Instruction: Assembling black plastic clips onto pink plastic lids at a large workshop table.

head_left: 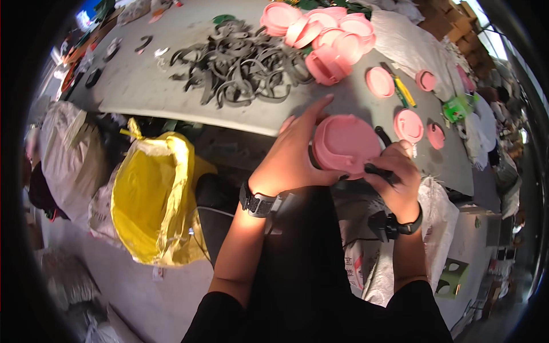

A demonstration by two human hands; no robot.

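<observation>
My left hand (286, 157) is wrapped round the left side of a round pink lid (346, 140), thumb along its near edge. The lid is held up at the table's front edge. At its right side my right hand (400, 177) pinches a dark curved strap (382, 135), partly hidden by my fingers and touching the lid's rim. Beyond my hands lies a tangled heap of dark grey curved straps (240, 71). To its right sits a pile of pink lids (329, 37).
On the table (134, 91), loose pink lids (408, 126) lie at the right, with a yellow-and-green hand tool (404, 91) and a green container (456, 108). A yellow sack (151, 200) gapes below the table at left. White sacks (406, 40) line the back right.
</observation>
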